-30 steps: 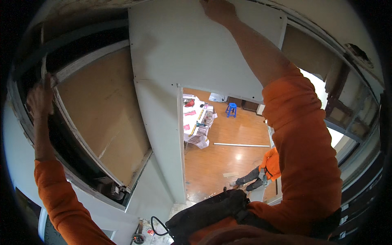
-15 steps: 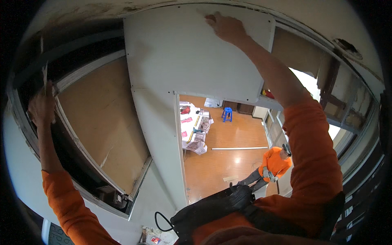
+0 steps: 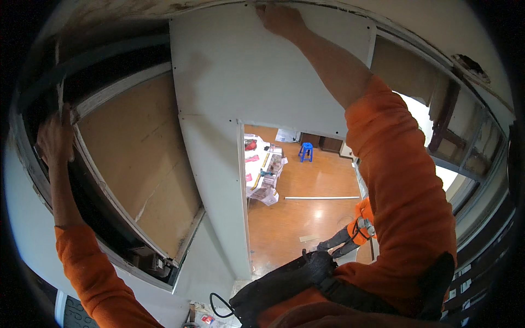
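High in front of me is a grey-white wall board (image 3: 262, 71) with dark screw heads along its edges. My right hand (image 3: 279, 21) is at the board's upper edge, close under the ceiling, fingers drawn together; whatever they pinch is too small to make out. My left hand (image 3: 54, 139) is raised at the far left, fingers curled at the side of the dark opening. It grips the edge of the pale window frame (image 3: 87, 158) there, though its fingertips are partly hidden. Above that hand hangs a thin whitish strip (image 3: 60, 90).
Tan panelling (image 3: 142, 158) fills the left frame. Far below, a doorway shows a wooden floor, a blue stool (image 3: 305, 152), a covered table (image 3: 262, 188) with tools, and a long white strip (image 3: 322, 198). A co-worker in orange (image 3: 360, 218) stands there. A black bag (image 3: 279, 284) hangs at my chest.
My right hand has moved up and left along the board to its top edge. My left hand stays at the frame. My right sleeve now covers part of the co-worker below.
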`<control>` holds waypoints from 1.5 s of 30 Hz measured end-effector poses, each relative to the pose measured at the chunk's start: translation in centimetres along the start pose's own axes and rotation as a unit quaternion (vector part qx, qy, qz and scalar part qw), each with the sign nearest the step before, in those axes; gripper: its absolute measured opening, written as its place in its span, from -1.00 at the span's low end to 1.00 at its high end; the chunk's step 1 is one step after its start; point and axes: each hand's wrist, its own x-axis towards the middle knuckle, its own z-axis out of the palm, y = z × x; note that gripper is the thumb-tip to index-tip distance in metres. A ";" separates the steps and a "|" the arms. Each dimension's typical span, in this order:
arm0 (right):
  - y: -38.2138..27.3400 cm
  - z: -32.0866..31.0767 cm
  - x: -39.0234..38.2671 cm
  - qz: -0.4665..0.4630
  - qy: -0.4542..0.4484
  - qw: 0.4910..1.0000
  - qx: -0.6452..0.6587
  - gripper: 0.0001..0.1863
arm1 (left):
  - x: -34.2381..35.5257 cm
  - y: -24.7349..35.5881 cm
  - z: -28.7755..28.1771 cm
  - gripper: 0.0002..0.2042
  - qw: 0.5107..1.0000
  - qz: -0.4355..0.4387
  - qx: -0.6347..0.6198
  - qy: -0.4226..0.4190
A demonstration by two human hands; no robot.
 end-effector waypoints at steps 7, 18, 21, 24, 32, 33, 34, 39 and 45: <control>2.1 -2.3 -0.6 -0.062 0.012 0.996 -0.055 -0.42 | 1.3 1.1 -1.9 -0.69 0.978 -0.027 0.018 -0.207; 12.8 -6.5 -6.8 -0.073 0.071 0.963 -0.251 -0.46 | 0.7 1.6 -0.8 -0.58 0.990 -0.050 -0.055 -0.120; 10.3 -5.8 -8.6 -0.023 -0.004 0.993 -0.115 -0.49 | -0.2 -1.1 0.8 -0.53 0.999 0.029 -0.025 -0.032; 5.3 -3.4 -6.8 -0.117 0.017 0.984 -0.136 -0.54 | 0.5 -0.2 -0.4 -0.58 0.990 -0.056 -0.060 -0.113; -0.4 1.0 1.1 -0.001 0.007 1.000 -0.007 -0.45 | 0.7 1.1 -1.6 -0.54 0.985 -0.089 -0.061 -0.135; -0.6 1.0 1.1 0.001 -0.005 1.000 -0.002 -0.46 | 0.9 1.2 -2.1 -0.54 0.983 -0.092 -0.053 -0.150; -0.8 0.8 1.0 0.003 -0.017 1.000 0.003 -0.46 | 1.0 1.3 -2.3 -0.54 0.981 -0.095 -0.046 -0.165; -0.3 1.2 0.1 -0.038 0.066 0.997 0.034 -0.53 | 0.1 -0.5 -0.8 -0.55 0.997 -0.004 -0.026 -0.069; 6.1 3.4 -1.9 -0.050 0.119 0.991 -0.033 -0.44 | 0.8 1.1 -0.7 -0.56 0.993 -0.037 -0.074 -0.086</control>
